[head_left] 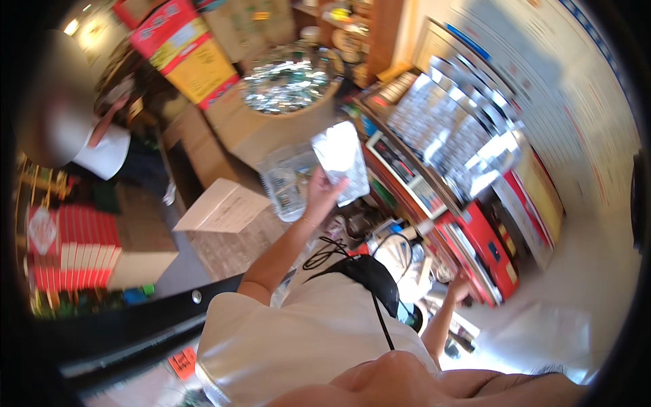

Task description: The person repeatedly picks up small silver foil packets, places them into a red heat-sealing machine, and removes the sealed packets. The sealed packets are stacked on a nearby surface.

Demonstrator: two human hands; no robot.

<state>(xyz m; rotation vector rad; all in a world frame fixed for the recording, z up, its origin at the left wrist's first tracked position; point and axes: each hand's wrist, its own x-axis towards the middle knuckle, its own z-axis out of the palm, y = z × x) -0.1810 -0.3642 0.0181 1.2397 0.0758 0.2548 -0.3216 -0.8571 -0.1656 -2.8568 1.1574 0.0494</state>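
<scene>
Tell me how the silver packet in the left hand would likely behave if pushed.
The silver packet is probably fairly stiff: it extends from the left hand without obvious drooping. It is likely light, since that one hand supports it near one end. Its bright, shiny face suggests it may be slippery, though blur hides the fine texture.

Short-sleeved white top (288,336), thin bracelet (310,221)

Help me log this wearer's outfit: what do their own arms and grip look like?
The left grip and right grip are bare, ungloved hands. A white short sleeve leaves the left forearm bare; a thin band seems to circle that wrist. The right forearm is bare too.
</scene>
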